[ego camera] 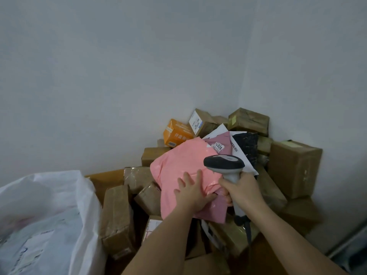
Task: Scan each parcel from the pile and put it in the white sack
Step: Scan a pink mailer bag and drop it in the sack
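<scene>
Pink poly mailer (178,167) atop parcel pile (218,155); left hand (191,193) flat on it, fingers spread. Right hand (241,190) grips barcode scanner (226,165). Best flip mailer, find label, then sack (49,205) at left.

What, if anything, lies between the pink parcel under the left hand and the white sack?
Nothing visible blocks it. The left hand rests flat on the pink parcel atop the pile. The white sack stands to the left with its mouth open; only lower brown boxes lie between, so the parcel can pass over them.

Parcel pile (208,175) beside white sack (49,215)
</scene>
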